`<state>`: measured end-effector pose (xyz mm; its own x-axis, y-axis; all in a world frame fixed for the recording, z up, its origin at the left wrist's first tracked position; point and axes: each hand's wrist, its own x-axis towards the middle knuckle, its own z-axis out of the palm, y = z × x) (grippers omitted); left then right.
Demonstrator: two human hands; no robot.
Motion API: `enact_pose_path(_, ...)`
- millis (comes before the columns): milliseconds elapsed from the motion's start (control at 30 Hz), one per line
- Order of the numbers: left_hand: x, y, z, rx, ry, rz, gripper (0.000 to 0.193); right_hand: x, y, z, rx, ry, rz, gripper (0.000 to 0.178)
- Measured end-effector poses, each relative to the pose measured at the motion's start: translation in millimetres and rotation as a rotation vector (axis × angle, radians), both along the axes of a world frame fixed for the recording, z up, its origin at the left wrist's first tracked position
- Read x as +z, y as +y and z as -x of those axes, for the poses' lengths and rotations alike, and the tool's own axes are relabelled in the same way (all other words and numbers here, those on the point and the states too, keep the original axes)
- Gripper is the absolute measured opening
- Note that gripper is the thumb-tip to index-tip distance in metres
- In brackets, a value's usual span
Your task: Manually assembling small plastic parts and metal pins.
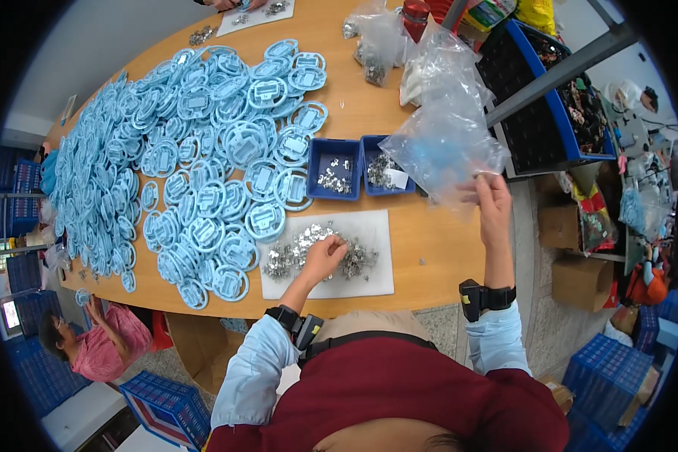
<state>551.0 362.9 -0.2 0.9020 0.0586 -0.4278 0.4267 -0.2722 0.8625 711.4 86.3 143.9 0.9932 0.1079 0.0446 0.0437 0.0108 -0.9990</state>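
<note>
My right hand point(494, 202) pinches the edge of a clear plastic bag point(450, 143), held up over the table's right side. Something light blue shows through the film; I cannot make out what. Over a white board point(371, 280), my left hand point(325, 258) has its fingers drawn together among small shiny metal pieces point(360, 261). Whether a piece is between those fingertips is hidden. Two small blue bins stand behind the board: the left bin point(334, 145) and the right bin point(375, 140) hold metal pieces, the right one also a white slip.
A large heap of light blue plastic rings point(196, 151) covers the table's left. Filled plastic bags point(377, 45) and a red jar point(415, 18) stand at the back. To the right are a metal post point(554, 75) and a blue-rimmed crate point(520, 113). A co-worker point(102, 339) sits at the left.
</note>
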Motion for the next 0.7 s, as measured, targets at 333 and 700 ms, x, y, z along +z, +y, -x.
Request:
enact_pose_path(333,-5.1,10.0,17.0,0.084,0.038,0.129,0.017,94.8,21.7,-88.7,-0.4,-1.277,1.041,0.012)
enact_pose_path(700,-12.7,23.0,52.1,0.196,0.082,0.061,0.018,-120.4,94.2,-184.0,0.559,-0.357,1.873,0.011)
